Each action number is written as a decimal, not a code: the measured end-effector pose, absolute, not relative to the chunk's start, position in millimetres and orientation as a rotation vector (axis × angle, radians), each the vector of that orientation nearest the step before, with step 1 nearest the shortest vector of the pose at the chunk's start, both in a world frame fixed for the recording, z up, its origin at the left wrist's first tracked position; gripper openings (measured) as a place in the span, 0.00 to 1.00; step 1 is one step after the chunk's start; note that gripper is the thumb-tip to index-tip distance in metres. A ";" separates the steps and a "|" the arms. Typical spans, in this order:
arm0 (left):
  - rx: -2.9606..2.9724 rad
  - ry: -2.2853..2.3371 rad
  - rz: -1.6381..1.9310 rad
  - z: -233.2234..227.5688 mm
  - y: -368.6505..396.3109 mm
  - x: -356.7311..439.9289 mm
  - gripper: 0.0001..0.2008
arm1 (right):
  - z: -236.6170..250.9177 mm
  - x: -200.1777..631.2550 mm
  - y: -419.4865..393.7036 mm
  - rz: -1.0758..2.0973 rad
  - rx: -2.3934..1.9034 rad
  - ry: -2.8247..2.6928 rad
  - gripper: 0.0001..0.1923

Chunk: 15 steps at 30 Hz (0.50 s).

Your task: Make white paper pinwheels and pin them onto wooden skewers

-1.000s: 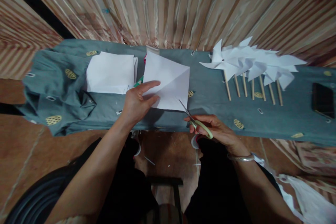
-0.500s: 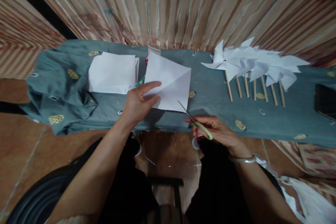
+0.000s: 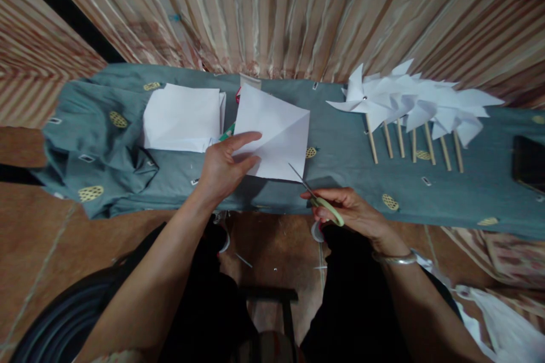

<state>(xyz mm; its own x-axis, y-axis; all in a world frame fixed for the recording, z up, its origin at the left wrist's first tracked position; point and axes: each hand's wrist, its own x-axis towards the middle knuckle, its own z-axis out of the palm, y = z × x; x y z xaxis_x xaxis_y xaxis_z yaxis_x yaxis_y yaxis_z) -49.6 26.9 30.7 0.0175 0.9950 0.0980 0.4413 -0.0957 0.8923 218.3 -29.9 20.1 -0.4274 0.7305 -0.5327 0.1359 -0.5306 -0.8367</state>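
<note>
My left hand [image 3: 227,167] grips a square sheet of white paper [image 3: 276,133] by its left edge, thumb and forefinger on top, the other fingers hidden beneath. A diagonal crease runs across the sheet. My right hand [image 3: 347,210] holds scissors [image 3: 326,207] with pale green handles. One blade lies over the sheet's lower right corner, and the other seems to be under the paper. Left of my left hand lies a stack of white paper [image 3: 183,118]. A green item [image 3: 227,132] shows partly between stack and sheet.
White paper pinwheels [image 3: 413,102] on wooden sticks lie overlapping at the right on the grey-green patterned cloth [image 3: 272,198]. A black phone-like object [image 3: 528,161] rests at the far right. Pleated curtain [image 3: 272,17] hangs behind. A black stool [image 3: 80,317] stands at lower left; paper scraps lie on the floor.
</note>
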 end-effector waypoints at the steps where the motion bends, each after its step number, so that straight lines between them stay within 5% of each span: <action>1: 1.613 1.495 1.036 30.5 26.9 -49.7 0.19 | 19.9 218.3 -29.9 2.011 -1.376 -1.228 0.27; 15: 1.619 1.380 0.992 28.7 21.1 -42.2 0.19 | 16.7 220.3 -30.3 1.977 -1.315 -1.274 0.26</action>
